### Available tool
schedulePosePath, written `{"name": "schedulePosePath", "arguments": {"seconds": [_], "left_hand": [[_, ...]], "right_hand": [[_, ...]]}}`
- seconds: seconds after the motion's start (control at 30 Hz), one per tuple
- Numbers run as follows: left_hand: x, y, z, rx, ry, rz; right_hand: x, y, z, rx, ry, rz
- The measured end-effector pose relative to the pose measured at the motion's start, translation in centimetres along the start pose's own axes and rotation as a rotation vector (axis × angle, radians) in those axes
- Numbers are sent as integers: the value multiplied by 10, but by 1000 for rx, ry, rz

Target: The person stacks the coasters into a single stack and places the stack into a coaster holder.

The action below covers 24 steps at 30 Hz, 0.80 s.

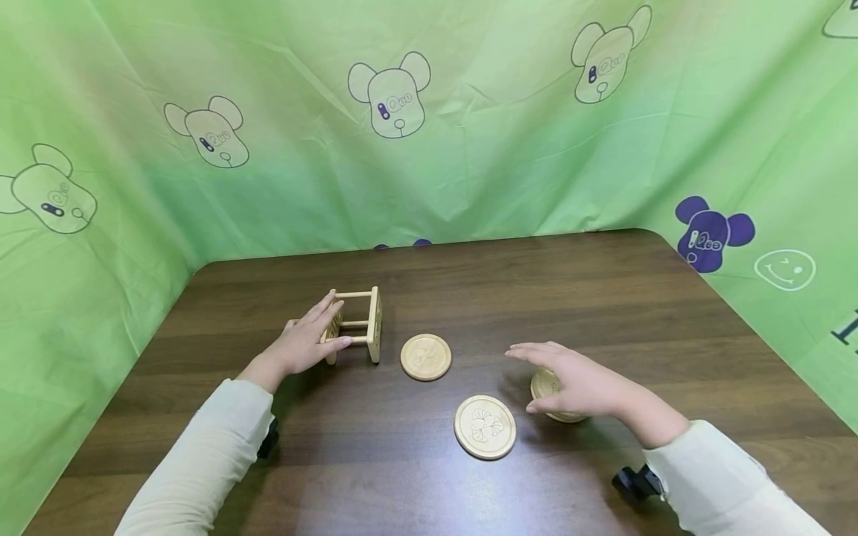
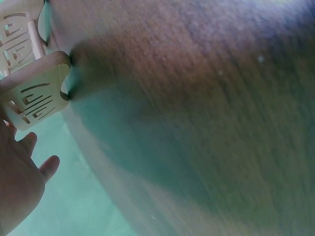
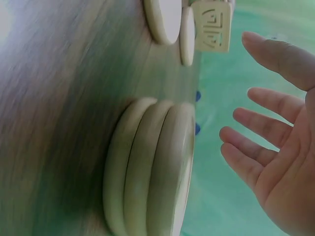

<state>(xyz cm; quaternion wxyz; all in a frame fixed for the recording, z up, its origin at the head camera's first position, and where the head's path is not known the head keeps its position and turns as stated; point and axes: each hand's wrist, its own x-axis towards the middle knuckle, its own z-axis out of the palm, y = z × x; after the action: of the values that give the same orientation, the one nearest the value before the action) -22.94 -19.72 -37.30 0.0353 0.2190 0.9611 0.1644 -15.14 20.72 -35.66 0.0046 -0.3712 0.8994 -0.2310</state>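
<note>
A small wooden coaster rack (image 1: 375, 327) with cut-out side panels and dowel rods stands left of centre on the table. My left hand (image 1: 304, 346) rests on its left side panel, fingers fairly straight. On the right, my right hand (image 1: 583, 380) hovers with spread fingers over a stack of three round wooden coasters (image 3: 142, 167), which it partly hides in the head view. The right wrist view shows a gap between the fingers and the stack. Two single coasters lie flat between the hands: one with a carved leaf pattern (image 1: 485, 426), and another (image 1: 426, 357) nearer the rack.
The dark wood-grain table (image 1: 536, 290) reaches back to a green cloth backdrop (image 1: 469, 179) printed with cartoon bear heads. Black wrist straps show under both white sleeves (image 1: 201, 454).
</note>
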Motion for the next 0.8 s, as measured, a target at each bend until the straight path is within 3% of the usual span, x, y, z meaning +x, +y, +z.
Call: {"name": "schedulePosePath", "arguments": {"seconds": [0.8], "left_hand": [[0, -1, 1, -9, 2, -6]], "right_hand": [[20, -35, 30, 38, -140, -52]]}}
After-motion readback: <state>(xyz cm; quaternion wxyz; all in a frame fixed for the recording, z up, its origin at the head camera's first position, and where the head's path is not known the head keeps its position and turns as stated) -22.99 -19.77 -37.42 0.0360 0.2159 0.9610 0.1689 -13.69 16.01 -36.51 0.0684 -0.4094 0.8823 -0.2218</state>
